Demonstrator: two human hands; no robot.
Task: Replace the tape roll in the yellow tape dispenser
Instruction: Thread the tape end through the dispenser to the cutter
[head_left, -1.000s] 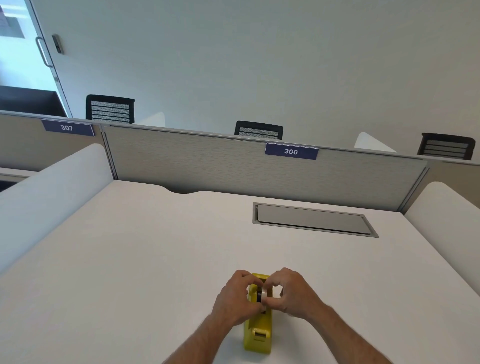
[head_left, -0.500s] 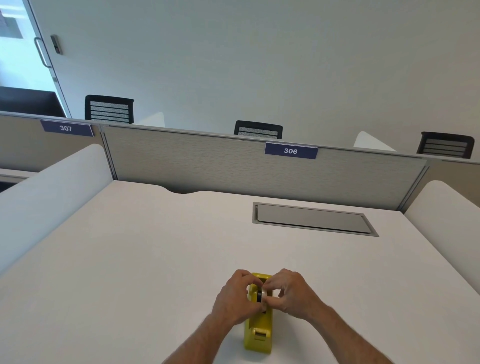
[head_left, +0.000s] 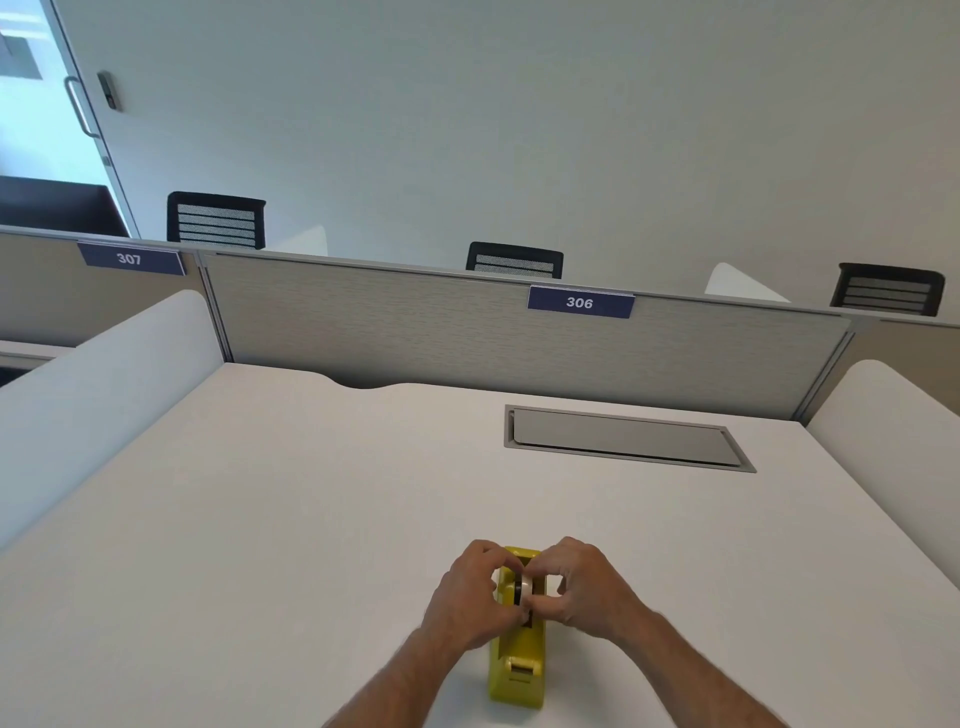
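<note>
White table (head_left: 311, 519) in a partitioned office cubicle, yellow tape dispenser (head_left: 519, 660) at 6 o'clock near the front edge, left hand (head_left: 470, 597) and right hand (head_left: 584, 590) both pinching the tape roll (head_left: 522, 590) seated in its cradle

Head view: forward-down over desk (head_left: 260, 519), hands near bottom edge.

The worktop (head_left: 311, 519) is a plain white surface, bounded at the back by a grey partition (head_left: 467, 332) and at each side by a rounded white divider. Its back edge has a shallow curved notch left of centre. A grey rectangular hatch (head_left: 623, 439), apparently a cable cover, is set flush into it at the right rear. A yellow tape dispenser (head_left: 517, 670) stands near the front edge.
</note>
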